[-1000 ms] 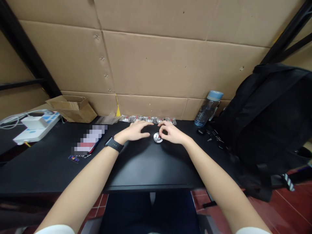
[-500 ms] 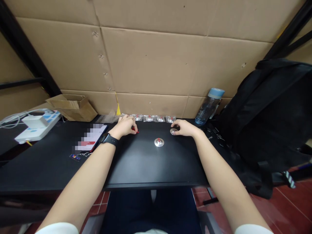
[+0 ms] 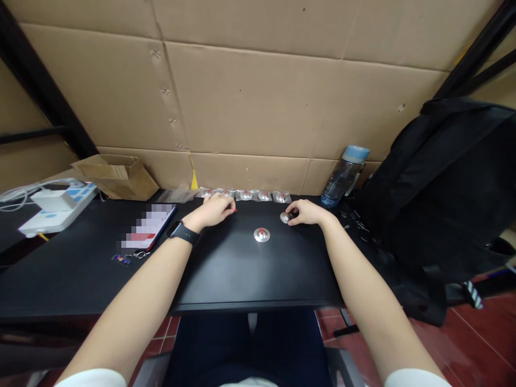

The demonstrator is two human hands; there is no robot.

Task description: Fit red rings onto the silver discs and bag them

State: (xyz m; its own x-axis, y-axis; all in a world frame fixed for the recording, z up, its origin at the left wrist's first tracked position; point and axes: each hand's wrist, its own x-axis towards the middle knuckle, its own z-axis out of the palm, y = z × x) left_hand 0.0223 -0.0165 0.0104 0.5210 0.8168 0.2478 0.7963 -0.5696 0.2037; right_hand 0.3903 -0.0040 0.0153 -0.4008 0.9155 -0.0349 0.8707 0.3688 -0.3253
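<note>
I seem to be mid-step, managing two parts at once: left of centre, my left hand (image 3: 215,210) pinches a small red piece (image 3: 235,210); right of centre, my right hand (image 3: 306,212) grips a metal disc (image 3: 284,217). A red-topped disc (image 3: 262,235) lies between, lower. Next calls, I judge, for light fingertips.

Even, mid-bright indoor light; source out of view. Soft pale glare on black tabletop (image 3: 250,274), nearer the wearer than both hands. Small glints on the metal disc (image 3: 284,217) at the right hand (image 3: 307,212) and the loose disc (image 3: 262,236) left of it. Bagged discs (image 3: 265,197) beyond the hands soft, detail poor. Backpack (image 3: 451,215) right of right hand near-black. Wide-angle stretch at edges. Phone (image 3: 151,228) left of left hand (image 3: 216,210) pixelated.
</note>
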